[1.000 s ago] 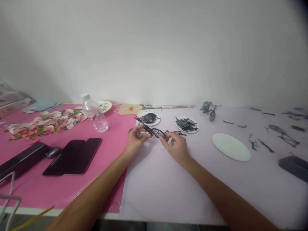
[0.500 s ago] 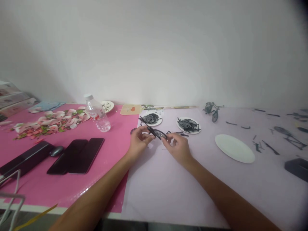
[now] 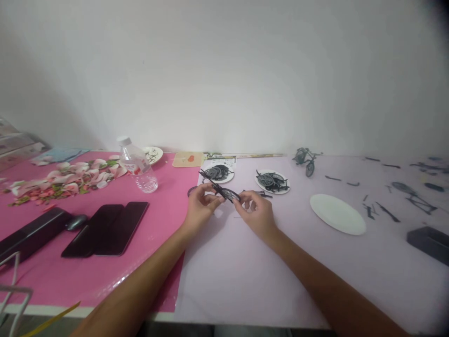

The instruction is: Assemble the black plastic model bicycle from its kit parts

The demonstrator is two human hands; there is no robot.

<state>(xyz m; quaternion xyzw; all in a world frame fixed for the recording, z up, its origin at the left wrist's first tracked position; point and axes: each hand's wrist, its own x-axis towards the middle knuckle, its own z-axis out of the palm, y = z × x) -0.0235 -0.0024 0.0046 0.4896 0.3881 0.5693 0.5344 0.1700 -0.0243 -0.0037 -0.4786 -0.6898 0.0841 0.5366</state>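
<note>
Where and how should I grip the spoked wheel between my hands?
Probably pinch the spoked wheel by its rim, from the right, as the right hand does: that thin round edge faces it, while the left hand and dark frame piece crowd the left.

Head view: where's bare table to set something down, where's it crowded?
Bare: pale sheet, nearer than the left hand and right hand, and between right hand and white plate; pink sheet in front of the phones. Crowded: beyond the hands, small plates of bicycle parts; far right, loose black pieces; left, beyond the phones, flowers and bottle.
</note>
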